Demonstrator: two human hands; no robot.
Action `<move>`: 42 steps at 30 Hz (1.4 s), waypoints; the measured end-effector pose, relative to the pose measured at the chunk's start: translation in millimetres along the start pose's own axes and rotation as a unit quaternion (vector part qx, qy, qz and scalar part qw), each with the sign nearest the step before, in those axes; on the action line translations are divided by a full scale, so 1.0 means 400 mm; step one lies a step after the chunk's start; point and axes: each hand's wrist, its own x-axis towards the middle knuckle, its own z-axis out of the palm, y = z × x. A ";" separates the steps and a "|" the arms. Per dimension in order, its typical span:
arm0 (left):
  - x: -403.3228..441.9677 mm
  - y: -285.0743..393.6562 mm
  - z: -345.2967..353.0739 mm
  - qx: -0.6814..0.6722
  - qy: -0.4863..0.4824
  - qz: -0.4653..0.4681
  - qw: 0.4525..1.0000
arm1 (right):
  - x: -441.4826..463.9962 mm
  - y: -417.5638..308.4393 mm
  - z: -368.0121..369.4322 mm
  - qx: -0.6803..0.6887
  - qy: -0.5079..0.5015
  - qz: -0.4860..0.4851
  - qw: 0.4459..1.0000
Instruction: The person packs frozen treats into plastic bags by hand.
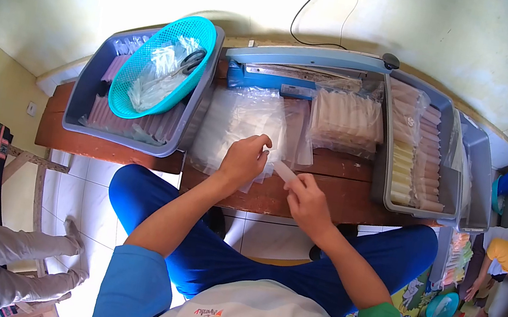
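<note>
Over the front of a pile of clear plastic bags point(243, 120) is my left hand point(245, 160), its fingers curled, with thumb and index finger near each other; what it holds, if anything, is too small to name. My right hand point(309, 200) pinches the lower end of a pale, translucent stick-shaped packet point(284, 172), which slants up toward my left hand. Behind my right hand lies a clear bag filled with a row of pinkish sticks point(346, 121).
A grey crate point(165, 149) at the left bears a turquoise basket point(119, 86) with plastic and scissors. A blue sealer point(273, 83) stands behind the bags. Grey crates point(412, 211) of pink and yellow sticks are at the right. Other people sit at far left and far right.
</note>
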 end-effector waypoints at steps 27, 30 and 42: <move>-0.006 -0.012 0.031 0.063 0.020 0.037 0.997 | 0.068 0.038 0.243 -0.085 0.007 -0.063 0.994; -0.009 -0.010 0.033 0.089 0.054 0.106 0.989 | 0.097 0.045 0.254 -0.048 0.009 -0.036 0.998; -0.014 -0.022 -0.016 0.132 0.044 0.030 0.990 | 0.198 0.056 0.252 -0.120 -0.049 -0.131 0.983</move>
